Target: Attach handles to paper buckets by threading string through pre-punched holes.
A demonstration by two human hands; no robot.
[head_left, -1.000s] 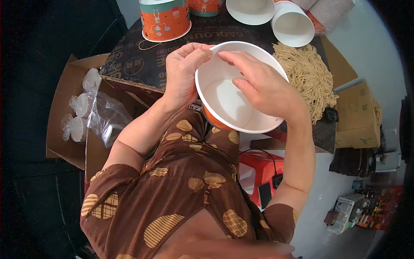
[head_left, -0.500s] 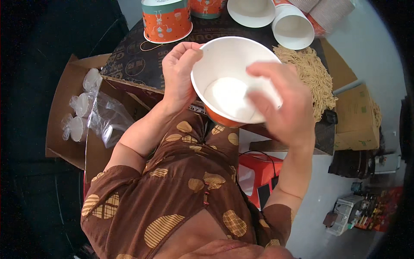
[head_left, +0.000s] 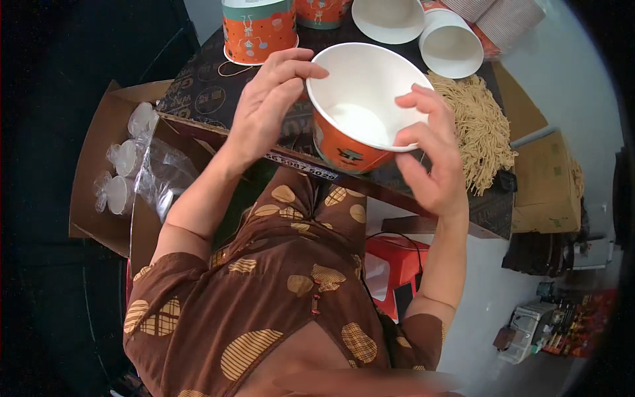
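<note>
A large round paper bucket (head_left: 347, 145), white inside and orange with printed figures outside, is tilted toward me at the table's near edge. Whether its base rests on the table I cannot tell. My left hand (head_left: 264, 109) holds its left rim with the fingertips. On the right side, my right hand (head_left: 433, 149) has its fingers bent over the rim, the thumb lower down outside. The bucket looks bare inside. Beyond my left hand stands an upside-down orange and green bucket (head_left: 259, 33), with a thin string loop (head_left: 233, 71) beside it.
Tan string strands (head_left: 477, 126) lie in a heap on the dark patterned table (head_left: 205, 99). Behind are white-lined buckets (head_left: 452, 51) and nested stacks (head_left: 506, 23). Left below, an open carton (head_left: 99, 198) has bagged white discs (head_left: 121, 195). A red stool (head_left: 397, 255) stands under the table.
The bucket has moved slightly away from me and tipped, so its printed outside shows more. My right hand has come from over the opening to the right rim. My left-hand fingers have loosened and shifted.
</note>
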